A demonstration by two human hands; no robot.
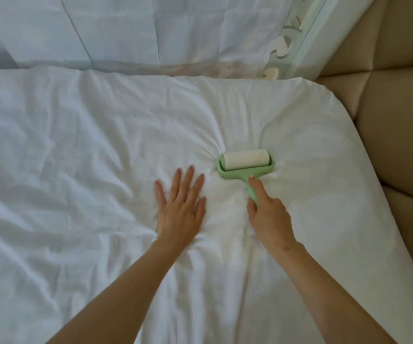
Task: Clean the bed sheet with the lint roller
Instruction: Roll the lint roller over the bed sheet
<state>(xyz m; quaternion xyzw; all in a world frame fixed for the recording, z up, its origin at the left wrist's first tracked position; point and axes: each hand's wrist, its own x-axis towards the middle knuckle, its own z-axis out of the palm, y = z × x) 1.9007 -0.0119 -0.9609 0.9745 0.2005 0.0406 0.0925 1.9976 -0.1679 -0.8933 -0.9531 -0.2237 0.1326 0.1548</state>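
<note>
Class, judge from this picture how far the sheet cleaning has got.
Done: the lint roller sits on the bed sheet near its rounded corner. In hand: the right hand grips its handle; the left hand presses the sheet flat beside it. Left: likely the wrinkled stretch to the left; which parts are cleaned cannot be told.

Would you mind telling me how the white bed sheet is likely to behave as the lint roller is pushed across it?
Probably floppy: the bed sheet is creased and puckers around the lint roller. It will likely bunch ahead of the roller, which may be why the left hand lies flat on it.
</note>
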